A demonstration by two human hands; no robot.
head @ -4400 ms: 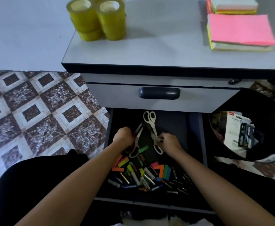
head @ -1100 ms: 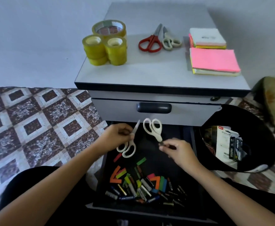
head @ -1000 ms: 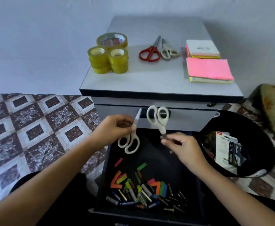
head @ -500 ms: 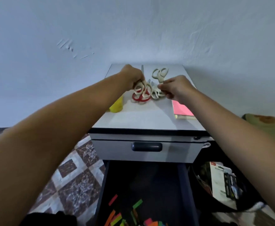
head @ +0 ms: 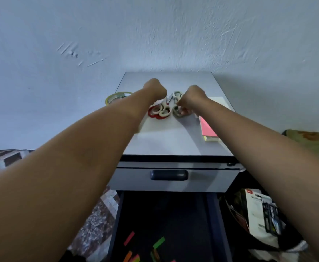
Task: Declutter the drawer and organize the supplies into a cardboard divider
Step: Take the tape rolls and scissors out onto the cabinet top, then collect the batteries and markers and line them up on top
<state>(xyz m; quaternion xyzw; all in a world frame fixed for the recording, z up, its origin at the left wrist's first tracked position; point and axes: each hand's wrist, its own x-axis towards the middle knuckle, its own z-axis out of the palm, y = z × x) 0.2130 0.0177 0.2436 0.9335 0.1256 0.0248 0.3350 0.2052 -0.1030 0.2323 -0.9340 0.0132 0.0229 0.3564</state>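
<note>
Both my arms reach over the grey cabinet top (head: 170, 142). My left hand (head: 154, 87) is closed on the blades of a white scissors (head: 163, 111), whose handles rest on the red scissors (head: 152, 114) lying there. My right hand (head: 192, 95) pinches a second white scissors (head: 176, 95), its handles sticking up between my hands. Just below my right fingers lies a beige scissors (head: 177, 114). The open black drawer (head: 166, 214) is at the bottom, with coloured sticky tabs (head: 158, 242) in it. No cardboard divider is in view.
A yellow tape roll (head: 117, 96) shows behind my left forearm. Pink and yellow sticky-note pads (head: 207, 128) lie at the cabinet's right. A shut upper drawer with a dark handle (head: 169, 174) sits above the open one. A black bin (head: 258, 214) with packaging stands at the right.
Both hands lifted a white scissors each out of the drawer and carried them up to the cabinet top. In the last half second they lowered onto the red and beige scissors.
</note>
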